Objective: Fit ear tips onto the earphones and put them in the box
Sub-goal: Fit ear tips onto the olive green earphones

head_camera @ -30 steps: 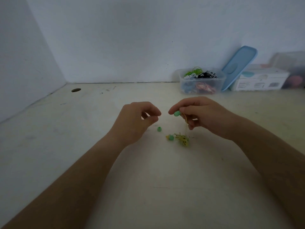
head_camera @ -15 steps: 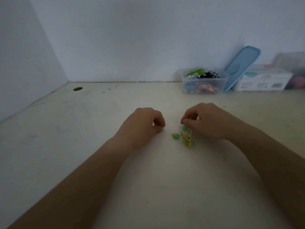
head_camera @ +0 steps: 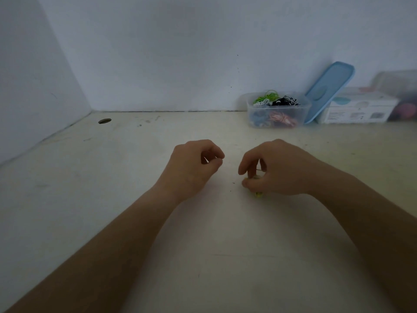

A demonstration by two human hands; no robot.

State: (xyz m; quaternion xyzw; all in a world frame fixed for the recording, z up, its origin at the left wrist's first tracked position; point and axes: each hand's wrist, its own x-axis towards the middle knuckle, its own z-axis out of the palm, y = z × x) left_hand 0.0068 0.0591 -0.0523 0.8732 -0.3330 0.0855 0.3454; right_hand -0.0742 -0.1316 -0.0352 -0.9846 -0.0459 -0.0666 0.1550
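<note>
Head view, contents by descending size.

1. Bench (head_camera: 126, 181): pale, scuffed top, set into a corner of white walls (head_camera: 180, 53).
2. Right hand (head_camera: 278, 169): low over the bench centre, knuckles up. Grip narrow, thumb and fingertips closed on the yellow earphones.
3. Left hand (head_camera: 194, 166): just left of the right hand, apart from it, raised slightly off the bench. Fingers curled, thumb tip against forefinger tip. Grip narrow; whether it pinches anything cannot be told.
4. Blue lid (head_camera: 329, 89): tilted, upper edge on the back wall, lower end between the clear box and the white carton.
5. White carton (head_camera: 358, 109): printed, at the back wall, right of the lid. A clear container (head_camera: 399, 86) is beside it at the frame edge, blurred.
6. Clear plastic box (head_camera: 250, 109): open, at the back wall, well beyond the right hand. Holds bundled earphones in green, white, black-and-white, blue and orange.
7. Round hole (head_camera: 105, 121): in the bench top, rear left.
8. Yellow earphones (head_camera: 258, 194): mostly hidden in the right hand; a small yellow part shows below the thumb, touching or just above the bench.
</note>
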